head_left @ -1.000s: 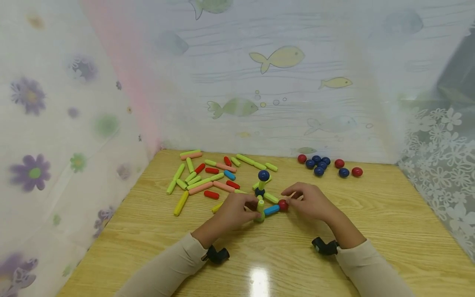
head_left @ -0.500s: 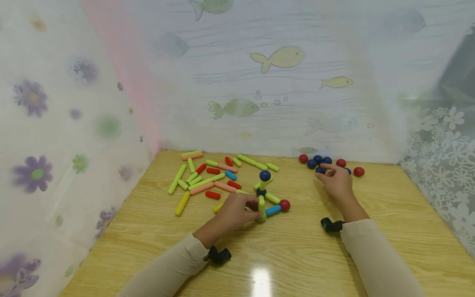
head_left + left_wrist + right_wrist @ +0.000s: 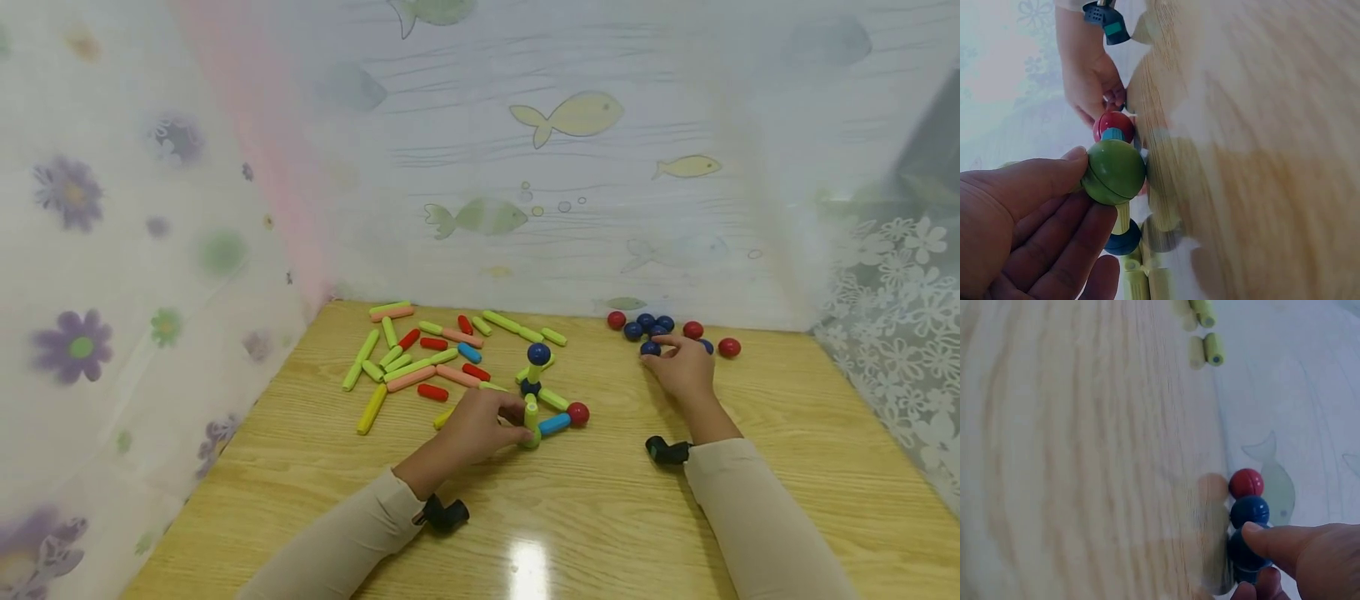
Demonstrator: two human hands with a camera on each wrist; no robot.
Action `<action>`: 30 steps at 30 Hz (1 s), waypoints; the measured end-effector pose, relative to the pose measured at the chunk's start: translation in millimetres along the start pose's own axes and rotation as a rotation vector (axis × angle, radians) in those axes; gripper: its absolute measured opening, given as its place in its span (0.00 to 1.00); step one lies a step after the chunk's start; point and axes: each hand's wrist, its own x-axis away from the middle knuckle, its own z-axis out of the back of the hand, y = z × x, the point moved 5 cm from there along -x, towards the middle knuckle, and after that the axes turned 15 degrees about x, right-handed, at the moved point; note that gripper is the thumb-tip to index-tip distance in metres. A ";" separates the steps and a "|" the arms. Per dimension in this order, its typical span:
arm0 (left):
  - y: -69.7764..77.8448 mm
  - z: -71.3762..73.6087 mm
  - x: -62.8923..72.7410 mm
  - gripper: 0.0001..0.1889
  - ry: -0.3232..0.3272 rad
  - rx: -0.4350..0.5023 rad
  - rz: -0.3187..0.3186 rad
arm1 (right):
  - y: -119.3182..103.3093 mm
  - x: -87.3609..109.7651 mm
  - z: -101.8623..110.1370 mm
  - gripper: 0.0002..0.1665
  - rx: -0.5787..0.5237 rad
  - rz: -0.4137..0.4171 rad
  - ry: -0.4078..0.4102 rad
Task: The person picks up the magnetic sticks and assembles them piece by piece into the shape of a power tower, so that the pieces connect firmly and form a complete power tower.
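My left hand (image 3: 480,425) pinches a green ball (image 3: 1115,172) between thumb and fingers, at the near corner of a built piece on the table. A light green stick (image 3: 531,414) stands up from that ball. A blue stick (image 3: 555,424) joins it to a red ball (image 3: 577,413). Farther back in the piece, a dark blue ball (image 3: 530,387) carries an upright stick topped by another dark blue ball (image 3: 538,354). At the back right, my right hand (image 3: 684,367) grips a dark blue ball (image 3: 1246,550) with thumb and fingertips, beside other balls.
Loose sticks in light green, yellow, pink, red and blue, such as a yellow stick (image 3: 372,409), lie across the left of the wooden table (image 3: 585,517). Several blue balls and red balls, one a red ball (image 3: 729,347), cluster near the back curtain (image 3: 450,267).
My right hand has left the red ball on the built piece, moved back and right to the loose balls, and taken hold of a blue one. My left hand stays put.
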 end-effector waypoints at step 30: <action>-0.3 -0.6 0.7 0.07 -0.011 -0.059 -0.034 | -145.5 133.7 -0.7 0.16 -0.374 0.548 -0.190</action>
